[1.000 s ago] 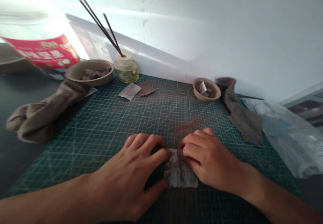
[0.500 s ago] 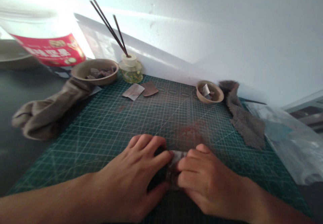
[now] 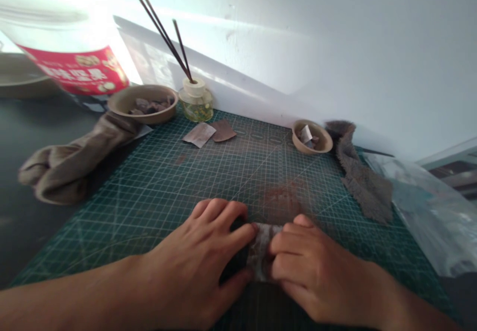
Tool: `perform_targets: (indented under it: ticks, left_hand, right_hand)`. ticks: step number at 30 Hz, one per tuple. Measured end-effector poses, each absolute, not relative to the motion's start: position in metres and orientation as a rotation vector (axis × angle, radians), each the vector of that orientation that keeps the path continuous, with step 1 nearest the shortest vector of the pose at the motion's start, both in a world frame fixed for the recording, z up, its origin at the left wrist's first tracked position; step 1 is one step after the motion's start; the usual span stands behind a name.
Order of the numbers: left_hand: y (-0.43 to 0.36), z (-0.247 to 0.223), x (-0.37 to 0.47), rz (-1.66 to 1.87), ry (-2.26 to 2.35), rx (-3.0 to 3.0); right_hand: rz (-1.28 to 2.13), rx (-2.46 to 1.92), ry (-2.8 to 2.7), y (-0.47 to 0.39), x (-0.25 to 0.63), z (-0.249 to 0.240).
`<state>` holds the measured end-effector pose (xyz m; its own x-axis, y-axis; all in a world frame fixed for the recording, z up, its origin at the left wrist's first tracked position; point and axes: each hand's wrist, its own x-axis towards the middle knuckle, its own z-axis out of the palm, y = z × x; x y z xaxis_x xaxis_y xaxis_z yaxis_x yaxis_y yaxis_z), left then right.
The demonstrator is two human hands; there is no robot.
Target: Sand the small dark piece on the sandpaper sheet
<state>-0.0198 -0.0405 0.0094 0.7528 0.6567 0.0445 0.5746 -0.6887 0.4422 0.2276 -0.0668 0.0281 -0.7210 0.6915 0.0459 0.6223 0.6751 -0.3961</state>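
A small flat grey-white piece [image 3: 261, 251] with darker streaks lies on the green cutting mat [image 3: 156, 192], between my hands near the front. My left hand [image 3: 203, 246] holds its left side, the index fingertip at the far corner and the thumb at the near one. Over its right side, my right hand [image 3: 313, 261] is closed with the fingers curled under; whatever they grip is hidden. Beyond my hands, a reddish-brown dust smear [image 3: 283, 194] marks the mat. Two small squares, one pale [image 3: 199, 134] and one brown [image 3: 224, 130], lie farther back, perhaps sandpaper.
At the back left stand a bowl of scraps [image 3: 143, 117], a reed diffuser [image 3: 197, 106] and a large red-labelled jar [image 3: 85, 72]. A brown cloth [image 3: 67, 172] lies left. To the right are a small bowl [image 3: 313, 149], a grey cloth [image 3: 365, 187] and a plastic bag [image 3: 436, 211].
My right hand has shifted slightly to the right, so more of the grey-white piece shows. My left hand stays on its left side. The view has moved a little.
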Motion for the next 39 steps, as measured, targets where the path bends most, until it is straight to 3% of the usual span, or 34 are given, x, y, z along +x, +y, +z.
perform_targets:
  ticks: [5, 8, 11, 15, 19, 24, 28, 32, 34, 39]
  left_hand:
    - [-0.041, 0.008, -0.021, 0.277, 0.941, 2.567]
    - [-0.040, 0.007, -0.021, 0.275, 0.927, 2.570]
    - [-0.040, 0.007, -0.021, 0.264, 0.914, 2.559]
    - [-0.039, 0.007, -0.021, 0.247, 0.923, 2.522]
    - [-0.039, 0.007, -0.021, 0.256, 0.915, 2.524]
    - [-0.039, 0.008, -0.020, 0.239, 0.917, 2.525]
    - [-0.039, 0.009, -0.020, 0.246, 0.910, 2.537]
    - [-0.038, 0.009, -0.021, 0.242, 0.890, 2.521]
    - [-0.038, 0.009, -0.022, 0.252, 0.888, 2.520]
    - [-0.042, 0.011, -0.023, 0.320, 0.916, 2.570]
  right_hand:
    - [0.415, -1.238, -2.632, -0.064, 0.228, 0.029]
    - [0.492, -1.073, -2.714, -0.064, 0.229, 0.029]
    - [0.310, -1.161, -2.604, -0.064, 0.228, 0.027]
    - [0.522, -1.059, -2.754, -0.065, 0.226, 0.028]
    - [0.329, -1.144, -2.611, -0.066, 0.225, 0.029]
    - [0.531, -0.986, -2.717, -0.064, 0.232, 0.029]
    - [0.318, -1.192, -2.572, -0.062, 0.232, 0.024]
    - [0.343, -1.026, -2.666, -0.060, 0.234, 0.025]
    - [0.174, -1.133, -2.535, -0.057, 0.239, 0.030]
    - [0.148, -1.309, -2.132, -0.058, 0.253, 0.041]
